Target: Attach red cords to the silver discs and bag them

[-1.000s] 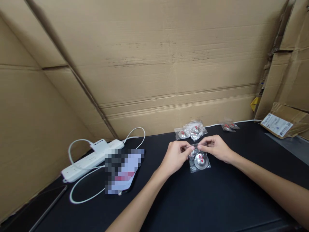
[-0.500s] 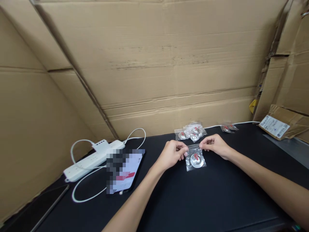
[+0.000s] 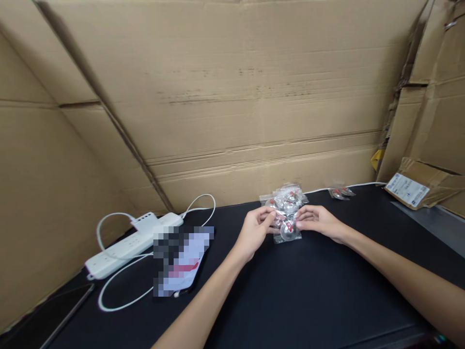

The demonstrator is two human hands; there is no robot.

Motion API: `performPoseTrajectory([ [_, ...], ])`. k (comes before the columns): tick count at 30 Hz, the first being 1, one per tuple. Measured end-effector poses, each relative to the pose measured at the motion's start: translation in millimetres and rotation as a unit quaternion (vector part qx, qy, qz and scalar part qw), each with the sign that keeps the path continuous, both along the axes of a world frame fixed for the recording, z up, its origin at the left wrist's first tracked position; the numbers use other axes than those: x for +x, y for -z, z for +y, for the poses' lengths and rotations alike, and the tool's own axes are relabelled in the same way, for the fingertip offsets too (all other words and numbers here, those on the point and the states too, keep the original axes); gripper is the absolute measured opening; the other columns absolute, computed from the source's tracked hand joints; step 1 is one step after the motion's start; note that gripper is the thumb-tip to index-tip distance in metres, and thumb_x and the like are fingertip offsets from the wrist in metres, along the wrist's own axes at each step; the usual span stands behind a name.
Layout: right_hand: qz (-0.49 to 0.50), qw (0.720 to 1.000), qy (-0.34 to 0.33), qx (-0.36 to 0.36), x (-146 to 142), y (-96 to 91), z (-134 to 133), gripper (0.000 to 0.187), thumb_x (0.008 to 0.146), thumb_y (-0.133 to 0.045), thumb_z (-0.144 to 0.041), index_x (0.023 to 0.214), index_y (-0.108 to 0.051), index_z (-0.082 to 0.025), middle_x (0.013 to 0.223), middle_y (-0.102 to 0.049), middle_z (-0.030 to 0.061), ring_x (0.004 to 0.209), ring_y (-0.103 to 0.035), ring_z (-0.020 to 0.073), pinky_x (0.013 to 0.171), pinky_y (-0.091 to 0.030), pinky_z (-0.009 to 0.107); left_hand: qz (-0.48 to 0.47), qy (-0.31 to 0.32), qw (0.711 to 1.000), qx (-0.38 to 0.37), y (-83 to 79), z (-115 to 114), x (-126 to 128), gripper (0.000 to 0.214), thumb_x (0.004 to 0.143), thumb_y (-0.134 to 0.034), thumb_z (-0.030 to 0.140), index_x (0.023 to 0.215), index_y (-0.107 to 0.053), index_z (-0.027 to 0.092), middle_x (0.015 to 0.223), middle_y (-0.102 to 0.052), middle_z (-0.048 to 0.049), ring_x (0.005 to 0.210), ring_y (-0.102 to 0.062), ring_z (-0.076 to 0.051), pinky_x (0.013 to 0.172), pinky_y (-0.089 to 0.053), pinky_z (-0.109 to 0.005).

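Between my hands is a small clear zip bag (image 3: 288,232) holding a round, silvery disc with a red mark. My left hand (image 3: 255,229) grips the bag's left side with thumb and fingers. On the right side, my right hand (image 3: 317,223) pinches the same bag near its top. Just beyond my fingertips lies a pile of similar clear bags (image 3: 289,196) with round discs and red marks inside. The held bag's upper edge comes close to this pile, and I cannot tell whether they touch.
Farther right lie a few more small bags (image 3: 340,192). A torn brown package (image 3: 410,186) with a white label sits at the right. To the left are a white power strip (image 3: 119,252) with cables, a tablet (image 3: 189,271) and a dark flat device (image 3: 54,315). Cardboard walls (image 3: 232,97) surround the black table.
Both hands have shifted slightly away from me with the bag, bringing it up close to the pile. My fingers now sit lower along its sides and cover more of its top.
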State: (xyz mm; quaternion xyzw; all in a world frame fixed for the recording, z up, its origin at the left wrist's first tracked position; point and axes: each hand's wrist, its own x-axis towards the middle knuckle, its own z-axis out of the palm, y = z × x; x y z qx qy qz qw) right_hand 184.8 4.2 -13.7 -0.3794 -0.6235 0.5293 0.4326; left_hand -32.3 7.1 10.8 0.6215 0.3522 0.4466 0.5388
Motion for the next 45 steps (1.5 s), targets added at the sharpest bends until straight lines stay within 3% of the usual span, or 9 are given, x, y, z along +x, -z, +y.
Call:
performPoseTrajectory([
  [6,0.064,0.995,-0.063,-0.036,-13.3,-0.4,-8.8,0.034,0.071,-0.078,-0.033,0.091,-0.058,-0.015,0.078,-0.068,0.0034,0.065,-0.067,0.0151,0.063,-0.053,0.029,-0.065,-0.001,0.997,-0.047,-4.4,-3.8,1.9,0.029,0.082,-0.067,0.040,0.092,-0.061,0.013,0.093,-0.071,-0.0121,0.083,-0.069,-0.022,0.078,-0.058,-0.038],
  [9,0.088,0.994,-0.044,-0.045,-11.7,-1.5,-6.9,0.033,0.071,-0.078,-0.034,0.087,-0.058,-0.014,0.069,-0.066,0.0014,0.057,-0.065,0.0143,0.055,-0.051,0.027,-0.073,-0.004,0.995,-0.063,-3.4,-2.8,2.3,0.035,0.084,-0.064,0.042,0.103,-0.060,0.013,0.099,-0.070,-0.0140,0.086,-0.069,-0.023,0.082,-0.057,-0.039],
  [14,0.166,0.980,0.107,-0.035,16.7,-6.2,12.0,0.031,0.067,-0.081,-0.032,0.081,-0.059,-0.015,0.065,-0.062,-0.0008,0.053,-0.061,0.0118,0.049,-0.048,0.024,-0.033,-0.014,0.995,-0.088,2.4,1.9,-0.5,0.037,0.088,-0.057,0.044,0.104,-0.060,0.010,0.102,-0.069,-0.0176,0.086,-0.069,-0.025,0.080,-0.056,-0.041],
  [19,0.243,0.919,0.310,-0.025,70.2,-2.9,33.9,0.028,0.067,-0.079,-0.027,0.088,-0.066,-0.014,0.069,-0.065,0.0016,0.047,-0.054,0.0083,0.041,-0.042,0.019,0.002,-0.022,0.993,-0.113,8.4,6.5,-2.2,0.042,0.088,-0.054,0.049,0.094,-0.062,0.007,0.089,-0.070,-0.0175,0.076,-0.068,-0.023,0.076,-0.055,-0.037],
  [23,0.233,0.896,0.375,-0.038,99.3,7.1,42.3,0.015,0.079,-0.067,-0.022,0.092,-0.065,-0.013,0.055,-0.060,-0.0005,0.038,-0.050,0.0074,0.036,-0.041,0.017,0.010,-0.013,0.993,-0.113,9.1,7.8,-1.7,0.045,0.087,-0.054,0.051,0.092,-0.063,0.008,0.085,-0.070,-0.0162,0.074,-0.068,-0.022,0.073,-0.054,-0.035],
  [28,0.212,0.900,0.377,-0.056,108.5,13.9,47.7,0.002,0.083,-0.062,-0.010,0.084,-0.062,-0.010,0.060,-0.067,0.0070,0.043,-0.059,0.0118,0.041,-0.050,0.021,0.023,-0.009,0.994,-0.110,9.4,7.9,-1.4,0.045,0.086,-0.055,0.052,0.090,-0.063,0.008,0.083,-0.070,-0.0152,0.073,-0.067,-0.021,0.074,-0.053,-0.035],
  [35,0.200,0.899,0.384,-0.069,115.7,18.3,52.4,0.022,0.079,-0.057,0.005,0.090,-0.051,-0.014,0.069,-0.072,0.0100,0.062,-0.071,0.0185,0.059,-0.060,0.027,0.032,-0.004,0.994,-0.100,11.0,8.6,-1.8,0.044,0.084,-0.058,0.052,0.089,-0.064,0.008,0.082,-0.070,-0.0143,0.073,-0.066,-0.021,0.076,-0.053,-0.036],
  [42,0.146,0.885,0.436,-0.064,111.8,20.3,55.2,0.023,0.082,-0.065,-0.008,0.094,-0.048,-0.016,0.052,-0.064,0.0014,0.037,-0.060,0.0147,0.035,-0.050,0.021,0.041,0.005,0.995,-0.088,13.1,10.9,-2.9,0.044,0.084,-0.058,0.052,0.088,-0.065,0.008,0.082,-0.069,-0.0137,0.073,-0.066,-0.020,0.075,-0.053,-0.035],
  [45,0.131,0.882,0.449,-0.052,108.1,19.5,54.5,0.021,0.083,-0.063,-0.009,0.095,-0.047,-0.017,0.048,-0.061,-0.0016,0.034,-0.058,0.0140,0.032,-0.047,0.020,0.040,0.007,0.996,-0.084,15.0,11.5,-3.2,0.044,0.084,-0.059,0.052,0.088,-0.065,0.008,0.082,-0.069,-0.0137,0.072,-0.066,-0.020,0.075,-0.053,-0.035],
])
